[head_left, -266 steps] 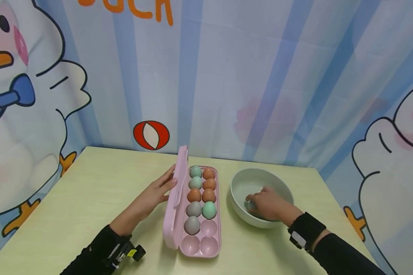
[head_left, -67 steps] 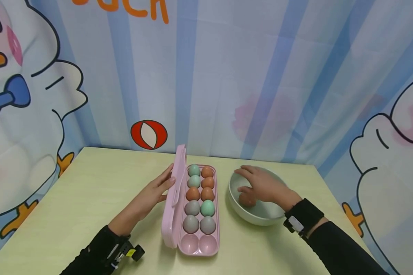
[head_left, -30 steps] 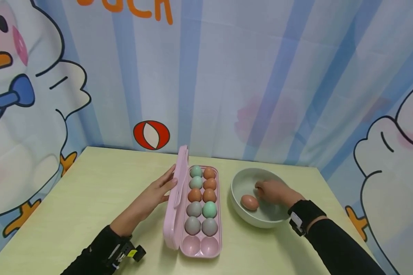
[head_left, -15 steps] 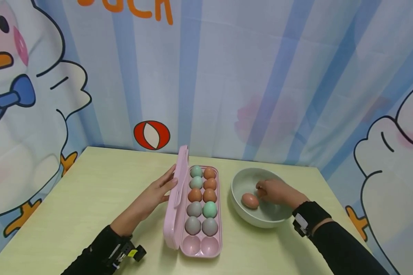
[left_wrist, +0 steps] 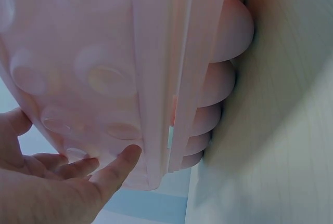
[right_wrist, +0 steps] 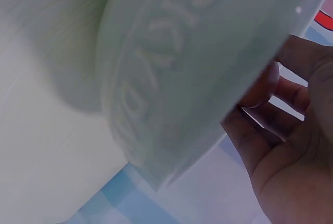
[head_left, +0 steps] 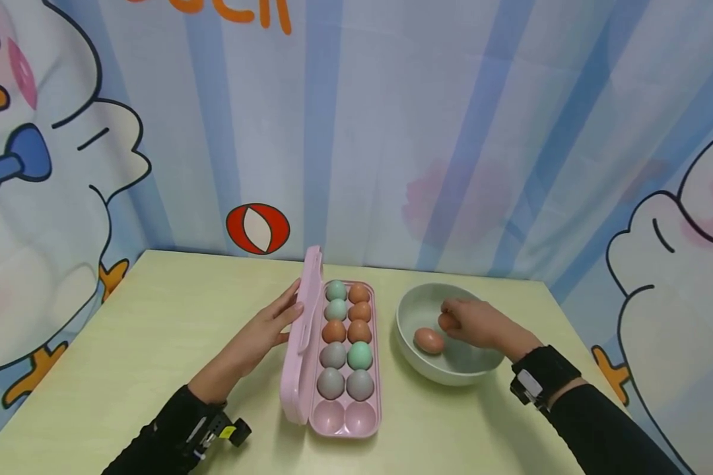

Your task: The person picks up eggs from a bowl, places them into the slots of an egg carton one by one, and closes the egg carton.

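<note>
A pink egg carton (head_left: 375, 396) stands with its lid (head_left: 298, 376) raised on the left. Several pale green, brown and grey eggs fill its rows, with two bare cups at the near end. My left hand (head_left: 260, 340) supports the lid from outside with fairly straight fingers; the left wrist view shows fingertips (left_wrist: 131, 155) against its outer face. My right hand (head_left: 481, 323) is inside the pale green bowl (head_left: 445, 377), pinching a brown egg (head_left: 446, 322), partly hidden by the fingers and bowl rim in the right wrist view. A second brown egg (head_left: 429, 341) lies beside it in the bowl.
The light wooden table (head_left: 202, 297) holds the carton and, to its right, the bowl. A striped blue curtain (head_left: 368, 145) with cartoon ducks hangs behind the table's back edge.
Since the earliest frame, a grey egg has joined the carton's second-nearest row. My right hand has reached back into the bowl and now pinches a brown egg. My left hand stays at the lid.
</note>
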`<state>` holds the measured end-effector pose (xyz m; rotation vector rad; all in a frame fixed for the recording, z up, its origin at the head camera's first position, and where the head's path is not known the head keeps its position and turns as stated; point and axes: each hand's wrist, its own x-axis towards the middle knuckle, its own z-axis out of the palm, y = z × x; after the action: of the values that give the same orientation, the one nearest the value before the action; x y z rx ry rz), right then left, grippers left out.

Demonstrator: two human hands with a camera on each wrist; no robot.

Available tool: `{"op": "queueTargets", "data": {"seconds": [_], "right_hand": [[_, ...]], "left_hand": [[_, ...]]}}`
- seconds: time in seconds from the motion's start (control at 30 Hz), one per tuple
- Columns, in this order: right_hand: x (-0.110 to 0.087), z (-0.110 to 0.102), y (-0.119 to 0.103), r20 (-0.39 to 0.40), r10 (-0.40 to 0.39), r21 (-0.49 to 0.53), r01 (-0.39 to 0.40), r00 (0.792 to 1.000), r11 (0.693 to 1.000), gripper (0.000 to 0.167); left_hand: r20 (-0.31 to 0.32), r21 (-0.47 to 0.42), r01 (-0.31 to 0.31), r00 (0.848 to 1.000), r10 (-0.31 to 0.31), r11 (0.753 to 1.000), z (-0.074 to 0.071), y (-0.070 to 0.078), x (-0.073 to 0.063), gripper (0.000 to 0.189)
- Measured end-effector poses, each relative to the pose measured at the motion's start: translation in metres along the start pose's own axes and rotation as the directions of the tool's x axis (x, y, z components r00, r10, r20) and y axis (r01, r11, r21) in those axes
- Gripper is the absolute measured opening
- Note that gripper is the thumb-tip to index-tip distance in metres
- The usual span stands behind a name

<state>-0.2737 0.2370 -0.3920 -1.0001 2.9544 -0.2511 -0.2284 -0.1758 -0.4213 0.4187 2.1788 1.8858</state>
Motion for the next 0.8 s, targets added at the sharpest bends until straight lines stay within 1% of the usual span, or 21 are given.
{"op": "queueTargets", "data": {"seconds": [0.2, 0.43, 0.57, 0.67, 0.8], "right_hand": [[0.0, -0.007, -0.008, -0.047, -0.03, -0.04, 0.028, 0.998, 0.999, 0.028], [0.004, -0.018, -0.028, -0.079, -0.036, -0.003, 0.036, 0.996, 0.999, 0.032], [0.007, -0.021, -0.041, -0.088, -0.073, -0.005, 0.073, 0.993, 0.997, 0.035], [0.009, -0.023, -0.049, -0.101, -0.106, -0.019, 0.104, 0.989, 0.994, 0.033], [0.01, -0.025, -0.062, -0.114, -0.121, -0.045, 0.117, 0.986, 0.992, 0.032]], "left_hand": [[0.002, -0.004, -0.001, 1.0, 0.001, 1.0, -0.001, 0.001, 0.001, 0.066], [0.0, -0.007, -0.001, 1.0, 0.001, 1.0, -0.001, 0.002, 0.001, 0.067], [0.002, -0.007, 0.0, 1.0, 0.0, 1.0, -0.001, 0.002, 0.0, 0.068], [0.003, -0.003, 0.001, 1.0, -0.001, 1.0, 0.0, 0.002, 0.0, 0.068], [0.002, 0.004, 0.002, 1.0, -0.002, 1.0, 0.0, 0.002, -0.001, 0.068]]}}
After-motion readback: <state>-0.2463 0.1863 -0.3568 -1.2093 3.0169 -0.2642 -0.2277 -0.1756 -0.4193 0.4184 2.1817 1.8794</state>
